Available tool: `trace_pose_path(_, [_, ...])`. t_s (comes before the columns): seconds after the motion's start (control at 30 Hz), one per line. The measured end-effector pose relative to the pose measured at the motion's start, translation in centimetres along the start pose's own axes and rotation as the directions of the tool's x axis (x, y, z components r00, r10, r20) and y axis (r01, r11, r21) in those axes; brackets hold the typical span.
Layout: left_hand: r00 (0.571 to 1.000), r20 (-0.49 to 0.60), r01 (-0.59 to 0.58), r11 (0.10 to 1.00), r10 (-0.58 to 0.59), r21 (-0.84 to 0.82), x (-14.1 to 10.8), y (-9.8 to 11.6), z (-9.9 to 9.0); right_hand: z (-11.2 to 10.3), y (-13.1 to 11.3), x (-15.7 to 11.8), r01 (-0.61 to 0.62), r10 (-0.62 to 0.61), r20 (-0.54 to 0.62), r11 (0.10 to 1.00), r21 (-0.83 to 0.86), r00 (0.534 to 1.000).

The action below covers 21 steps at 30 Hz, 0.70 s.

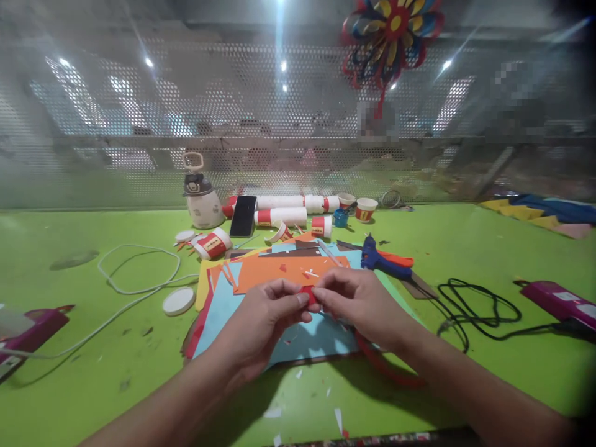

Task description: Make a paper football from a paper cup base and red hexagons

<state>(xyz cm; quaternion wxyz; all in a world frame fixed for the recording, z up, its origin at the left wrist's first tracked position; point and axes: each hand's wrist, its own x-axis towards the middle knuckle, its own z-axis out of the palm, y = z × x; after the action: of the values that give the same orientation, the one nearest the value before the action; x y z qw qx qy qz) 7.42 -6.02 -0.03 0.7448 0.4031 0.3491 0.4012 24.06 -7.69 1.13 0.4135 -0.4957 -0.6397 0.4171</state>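
Observation:
Between my two hands is a small red piece of paper (308, 293), pinched at both sides. My left hand (267, 313) grips it between thumb and fingers. From the other side, the fingertips of my right hand (358, 301) pinch its edge. Both hands hover over a stack of coloured paper, with a light blue sheet (223, 335) below and an orange sheet (261, 273) just beyond. Small red and white scraps lie on the orange sheet. A blue glue gun (384, 261) lies beyond my right hand, beside an orange-handled tool (395, 257).
Across the back of the green table (139, 385) stand a white bottle (203, 205), a phone (243, 216), paper cups (366, 210) and a blue jar (341, 217). Purple power strips (559, 301) sit at both sides. A white cable (135, 292) and black cord (484, 304) trail across. A white lid (179, 301) lies left.

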Motion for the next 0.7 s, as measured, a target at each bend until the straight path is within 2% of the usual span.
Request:
trace_pose_path(0.17, [0.999,-0.029,0.036,0.996,-0.038,-0.081,0.6,-0.2,-0.7,-1.6,2.1,0.7,-0.08,0.086,-0.021,0.979,0.189,0.996])
trace_pose_path(0.3, [0.993,-0.08,0.084,0.993,-0.091,-0.088,0.9,-0.4,-1.3,-2.7,3.9,1.2,-0.17,0.167,0.035,0.954,0.247,0.985])
trace_pose_path(0.47, [0.989,-0.098,0.097,0.989,-0.109,-0.115,1.0,-0.7,-1.7,-2.9,4.3,1.3,-0.22,0.206,0.098,0.96,0.175,0.974])
trace_pose_path(0.7, [0.986,-0.164,-0.009,0.973,-0.03,-0.229,0.9,-0.5,-1.7,-3.5,4.0,1.7,-0.198,0.201,0.103,0.979,-0.046,0.974])
